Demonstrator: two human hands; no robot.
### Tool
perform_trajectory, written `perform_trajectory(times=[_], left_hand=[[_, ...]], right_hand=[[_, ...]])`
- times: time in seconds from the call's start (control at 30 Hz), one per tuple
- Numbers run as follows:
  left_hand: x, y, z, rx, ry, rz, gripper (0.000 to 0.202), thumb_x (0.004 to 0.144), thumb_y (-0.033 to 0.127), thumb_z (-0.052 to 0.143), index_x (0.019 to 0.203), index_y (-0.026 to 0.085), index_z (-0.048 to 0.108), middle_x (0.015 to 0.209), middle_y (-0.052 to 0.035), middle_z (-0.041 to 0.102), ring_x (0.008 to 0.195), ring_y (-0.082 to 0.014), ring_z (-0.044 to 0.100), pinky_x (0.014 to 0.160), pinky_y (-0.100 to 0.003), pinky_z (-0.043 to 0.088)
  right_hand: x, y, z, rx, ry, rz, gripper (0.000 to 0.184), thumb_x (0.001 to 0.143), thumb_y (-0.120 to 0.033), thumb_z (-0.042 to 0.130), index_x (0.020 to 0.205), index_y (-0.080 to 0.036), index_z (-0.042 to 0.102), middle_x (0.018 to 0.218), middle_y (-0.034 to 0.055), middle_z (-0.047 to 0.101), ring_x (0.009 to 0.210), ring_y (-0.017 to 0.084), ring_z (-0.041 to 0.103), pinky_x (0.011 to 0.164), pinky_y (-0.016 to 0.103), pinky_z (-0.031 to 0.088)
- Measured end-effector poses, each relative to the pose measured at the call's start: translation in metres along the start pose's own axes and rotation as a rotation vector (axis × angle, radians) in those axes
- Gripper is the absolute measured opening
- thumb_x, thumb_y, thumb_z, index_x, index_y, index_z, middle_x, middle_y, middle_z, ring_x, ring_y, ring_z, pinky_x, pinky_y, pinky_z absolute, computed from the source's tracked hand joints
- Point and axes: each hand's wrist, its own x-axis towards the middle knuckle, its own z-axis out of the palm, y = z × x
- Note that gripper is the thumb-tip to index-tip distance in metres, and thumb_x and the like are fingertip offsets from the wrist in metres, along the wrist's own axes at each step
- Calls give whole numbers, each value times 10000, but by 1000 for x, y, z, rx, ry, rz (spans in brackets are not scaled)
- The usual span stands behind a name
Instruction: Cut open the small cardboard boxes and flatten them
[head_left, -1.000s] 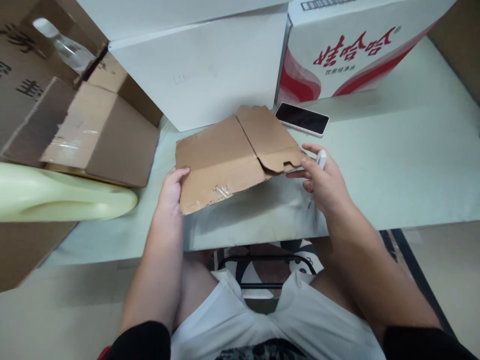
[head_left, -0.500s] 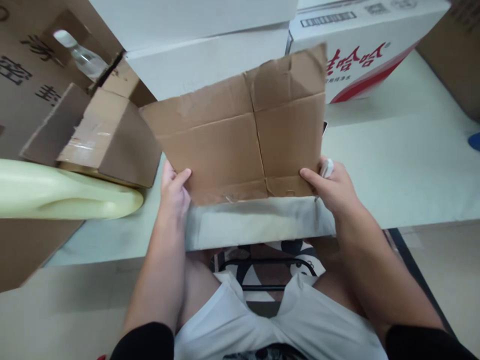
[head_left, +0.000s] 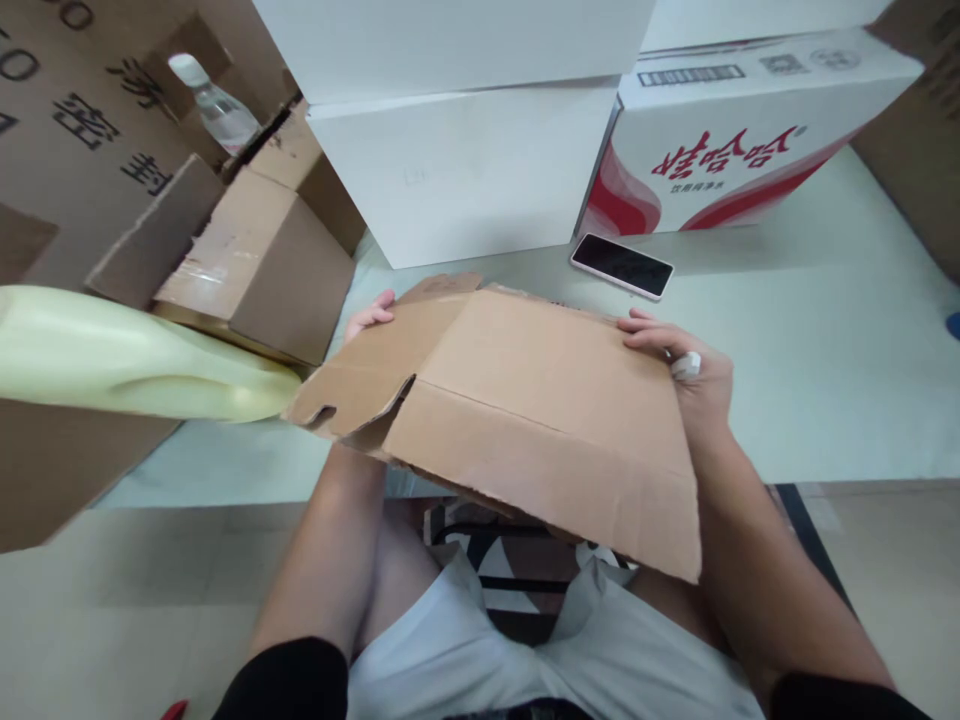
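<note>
A flattened brown cardboard piece (head_left: 525, 410) with creases and a torn flap is held over the table's front edge, tipped toward me. My left hand (head_left: 369, 318) grips its far left edge; only the fingertips show above the board. On the far right edge, my right hand (head_left: 686, 365) is closed on the cardboard, with a small white object tucked between its fingers.
A smartphone (head_left: 622, 266) lies face up on the pale table (head_left: 810, 330). White boxes (head_left: 465, 170) and a red-and-white printed carton (head_left: 742, 130) stand behind. Open brown boxes (head_left: 255, 260), a clear bottle (head_left: 214, 100) and a pale yellow curved object (head_left: 127, 355) crowd the left.
The cardboard was lifted from the table, stood upright, then flipped over toward me. Both hands shifted from its near edge to its far edge.
</note>
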Motion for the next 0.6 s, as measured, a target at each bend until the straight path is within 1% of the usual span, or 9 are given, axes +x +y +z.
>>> perform_trajectory(times=[0.07, 0.13, 0.17, 0.2, 0.27, 0.33, 0.4, 0.5, 0.6], left_hand=[[4, -2, 3, -18, 49, -7, 263, 720, 401, 805, 901, 265, 671, 1300, -24, 730, 1326, -279, 604, 1175, -406, 458], [7, -5, 7, -57, 129, -13, 242, 727, 423, 782, 838, 264, 637, 1060, -25, 760, 1195, -272, 673, 1099, -409, 517], [9, -6, 9, -73, 166, -18, 248, 740, 441, 766, 831, 264, 619, 965, -20, 745, 1145, -268, 693, 1049, -405, 545], [9, -7, 11, -82, 199, -30, 265, 747, 458, 759, 834, 261, 605, 909, -15, 728, 1117, -266, 705, 994, -392, 568], [9, -7, 14, -80, 247, -94, 322, 717, 473, 794, 840, 250, 597, 884, -14, 722, 1097, -269, 719, 889, -348, 593], [9, -7, 17, -65, 257, -191, 383, 660, 478, 851, 833, 236, 610, 876, -23, 734, 1079, -278, 731, 816, -315, 601], [8, -8, 18, -53, 234, -261, 411, 645, 493, 875, 840, 231, 626, 892, -35, 753, 1079, -289, 738, 782, -311, 609], [8, -10, 19, -35, 175, -325, 381, 696, 494, 853, 871, 231, 639, 934, -57, 774, 1082, -312, 749, 783, -347, 629], [8, -12, 19, -8, 117, -447, 303, 756, 436, 812, 894, 220, 649, 927, -88, 773, 1059, -335, 760, 802, -399, 643]], right_hand=[[0, -1, 0, 32, -3, 47, 330, 692, -559, 849, 828, -284, 729, 1080, 96, 803, 1166, 358, 724, 1096, 587, 523], [-1, 1, -1, 59, -18, 143, 324, 702, -553, 814, 813, -264, 718, 946, 84, 790, 973, 326, 751, 909, 522, 600], [-1, 3, -1, 62, -23, 199, 316, 714, -547, 793, 796, -255, 707, 844, 62, 762, 843, 294, 735, 787, 476, 607], [-2, 6, -1, 61, -27, 251, 308, 730, -540, 774, 786, -247, 698, 755, 36, 721, 731, 258, 696, 683, 428, 584], [-2, 12, 1, 71, -35, 315, 303, 760, -530, 756, 803, -237, 693, 685, 5, 667, 628, 209, 624, 588, 364, 525], [-1, 17, 4, 132, -42, 349, 313, 776, -526, 752, 871, -231, 709, 755, 14, 706, 663, 207, 644, 613, 355, 530], [0, 18, 7, 200, -38, 385, 336, 766, -528, 760, 917, -231, 718, 833, 35, 749, 739, 230, 697, 675, 373, 566], [0, 13, 7, 256, -21, 441, 360, 739, -542, 774, 926, -241, 709, 839, 46, 766, 805, 268, 747, 714, 401, 608], [-2, 6, 1, 307, -35, 526, 346, 712, -517, 795, 911, -253, 691, 831, 45, 783, 793, 286, 772, 711, 431, 642]])
